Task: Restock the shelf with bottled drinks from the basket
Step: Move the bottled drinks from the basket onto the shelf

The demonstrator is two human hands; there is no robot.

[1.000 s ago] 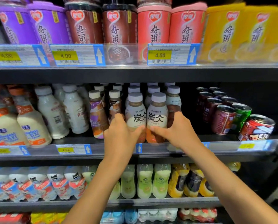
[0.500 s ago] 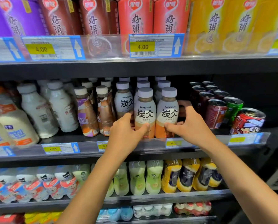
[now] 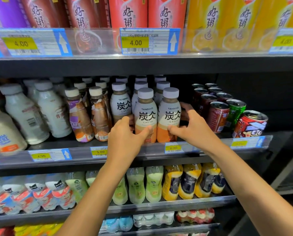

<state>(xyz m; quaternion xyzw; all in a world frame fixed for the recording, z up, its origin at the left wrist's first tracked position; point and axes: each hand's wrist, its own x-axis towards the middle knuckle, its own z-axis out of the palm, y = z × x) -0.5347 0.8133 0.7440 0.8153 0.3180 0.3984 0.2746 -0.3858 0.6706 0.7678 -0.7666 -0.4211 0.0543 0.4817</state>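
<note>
Two Tanbing latte bottles with grey caps stand side by side at the front of the middle shelf (image 3: pixel 142 151). My left hand (image 3: pixel 125 138) grips the left bottle (image 3: pixel 145 114) low down, thumb across its orange base. My right hand (image 3: pixel 191 128) grips the right bottle (image 3: pixel 171 113), thumb on the front and fingers curled behind it. More Tanbing bottles (image 3: pixel 120 103) stand in rows behind them. The basket is out of view.
Brown café bottles (image 3: pixel 79 120) and white milk bottles (image 3: pixel 24 114) stand to the left, rows of cans (image 3: pixel 218 114) to the right with a dark gap beyond. Porridge cups (image 3: pixel 128 12) fill the shelf above; green and yellow bottles (image 3: pixel 153 184) lie on the shelf below.
Both hands have shifted right along the middle shelf with the two front bottles. The right hand's fingers now reach further behind its bottle.
</note>
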